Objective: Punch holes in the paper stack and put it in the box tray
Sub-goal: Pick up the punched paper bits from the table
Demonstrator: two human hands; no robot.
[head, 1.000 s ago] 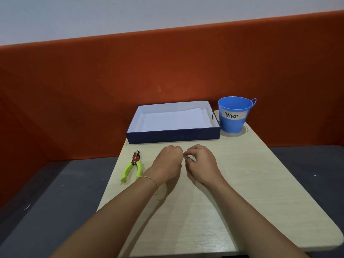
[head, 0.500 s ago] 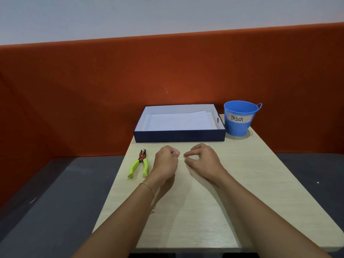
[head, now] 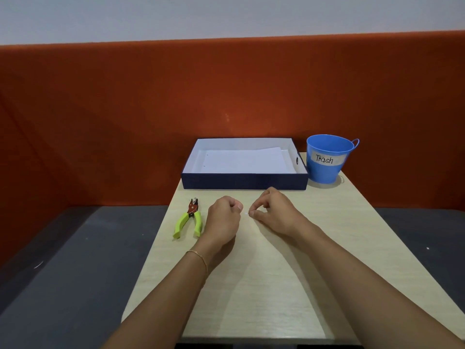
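Observation:
The white paper stack (head: 245,161) lies flat inside the dark blue box tray (head: 244,181) at the back of the table, with two small holes showing along its left edge. A hole punch plier with green handles (head: 189,219) rests on the table to the left of my hands. My left hand (head: 224,219) is curled into a fist just right of the punch; anything inside it is hidden. My right hand (head: 273,210) rests on the table with thumb and forefinger pinched together. A tiny white speck (head: 245,212) sits between the two hands.
A blue bucket labelled "Trash" (head: 327,159) stands right of the tray at the table's back right corner. The light wooden table (head: 264,285) is narrow, with dark grey floor on both sides. An orange partition (head: 226,96) rises behind it.
My hands were touching at the fingertips a second ago and now sit a little apart. The view has tilted upward slightly. The tray, punch and bucket have not moved.

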